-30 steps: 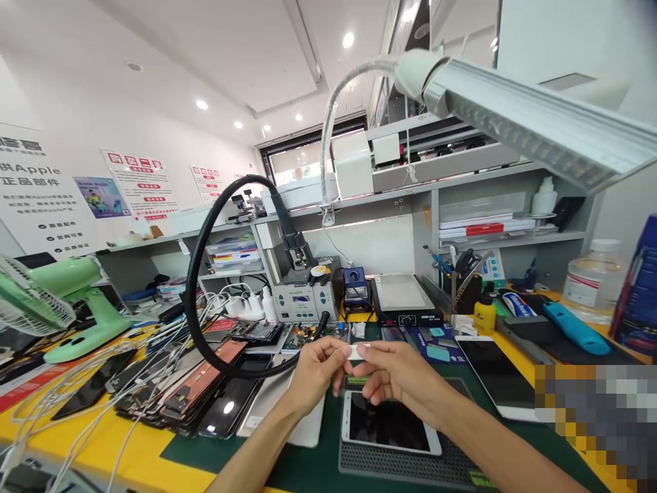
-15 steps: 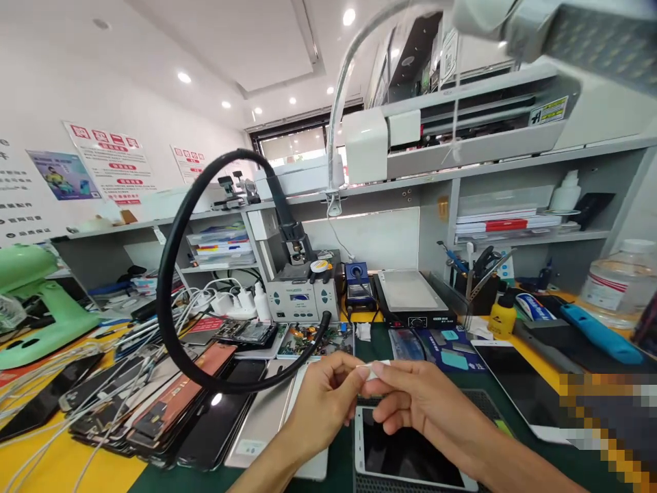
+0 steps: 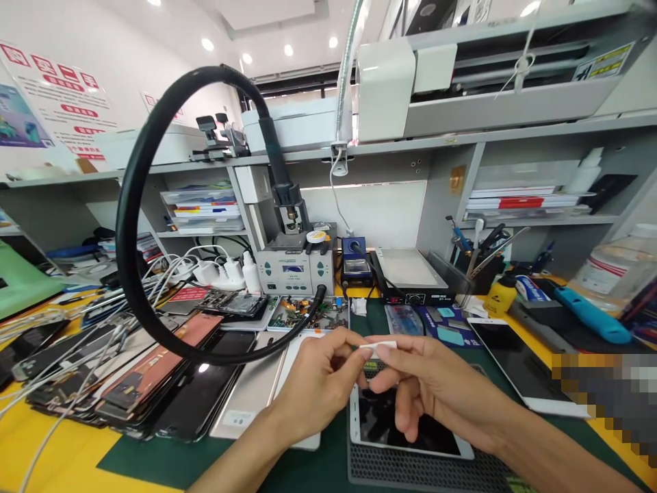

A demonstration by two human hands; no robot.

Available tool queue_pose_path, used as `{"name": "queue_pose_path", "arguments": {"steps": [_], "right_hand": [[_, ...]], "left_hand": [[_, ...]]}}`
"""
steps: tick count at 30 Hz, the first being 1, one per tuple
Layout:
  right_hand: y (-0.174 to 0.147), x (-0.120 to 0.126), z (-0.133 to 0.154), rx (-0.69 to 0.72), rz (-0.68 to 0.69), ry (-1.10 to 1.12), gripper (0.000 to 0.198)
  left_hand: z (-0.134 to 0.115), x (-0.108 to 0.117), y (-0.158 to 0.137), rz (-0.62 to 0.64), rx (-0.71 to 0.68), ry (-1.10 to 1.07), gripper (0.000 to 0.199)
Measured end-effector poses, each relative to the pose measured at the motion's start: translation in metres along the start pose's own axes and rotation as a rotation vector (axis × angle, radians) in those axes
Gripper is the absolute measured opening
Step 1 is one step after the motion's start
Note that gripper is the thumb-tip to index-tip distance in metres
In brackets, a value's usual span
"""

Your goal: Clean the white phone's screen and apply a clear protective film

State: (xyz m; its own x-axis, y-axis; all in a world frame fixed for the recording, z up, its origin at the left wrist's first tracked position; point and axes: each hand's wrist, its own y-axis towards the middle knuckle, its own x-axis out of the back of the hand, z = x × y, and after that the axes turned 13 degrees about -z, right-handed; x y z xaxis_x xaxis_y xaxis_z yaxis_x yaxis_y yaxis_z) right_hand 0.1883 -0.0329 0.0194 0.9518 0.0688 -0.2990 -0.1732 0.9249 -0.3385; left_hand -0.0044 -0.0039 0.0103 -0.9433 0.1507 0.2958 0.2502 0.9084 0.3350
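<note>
Between my two hands is a small flat white piece (image 3: pixel 384 346), perhaps paper or cloth; its exact kind I cannot make out. My left hand (image 3: pixel 328 376) pinches its left end with thumb and forefinger. Its right end is pinched by my right hand (image 3: pixel 428 376), whose other fingers curl loosely below. Under my hands a white phone (image 3: pixel 380 424) with a dark screen lies on a black perforated mat (image 3: pixel 405 472). My right hand partly covers the phone's screen.
A black hose (image 3: pixel 126 226) loops from the rework station (image 3: pixel 292 270) across the left side. Stacked phone parts (image 3: pixel 154 373) and white cables lie left. A white tablet (image 3: pixel 518 370), a yellow bottle (image 3: pixel 499 296) and a tool holder (image 3: pixel 469 267) stand or lie right. A heating plate (image 3: pixel 410 270) is behind.
The view has tilted down and shifted. Both hands still pinch the white piece, which now shows more of its length. My right hand's lower fingers have dropped lower over the phone.
</note>
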Motion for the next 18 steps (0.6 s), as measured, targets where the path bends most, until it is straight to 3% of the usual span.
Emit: {"name": "queue_pose_path", "arguments": {"steps": [10, 18], "right_hand": [[0.009, -0.009, -0.011, 0.166, -0.102, -0.040, 0.043], [0.010, -0.016, -0.015, 0.266, -0.167, -0.046, 0.046]], "left_hand": [[0.007, -0.003, 0.002, 0.007, 0.115, -0.034, 0.034], [0.011, 0.005, 0.005, 0.027, 0.081, -0.039, 0.035]]}}
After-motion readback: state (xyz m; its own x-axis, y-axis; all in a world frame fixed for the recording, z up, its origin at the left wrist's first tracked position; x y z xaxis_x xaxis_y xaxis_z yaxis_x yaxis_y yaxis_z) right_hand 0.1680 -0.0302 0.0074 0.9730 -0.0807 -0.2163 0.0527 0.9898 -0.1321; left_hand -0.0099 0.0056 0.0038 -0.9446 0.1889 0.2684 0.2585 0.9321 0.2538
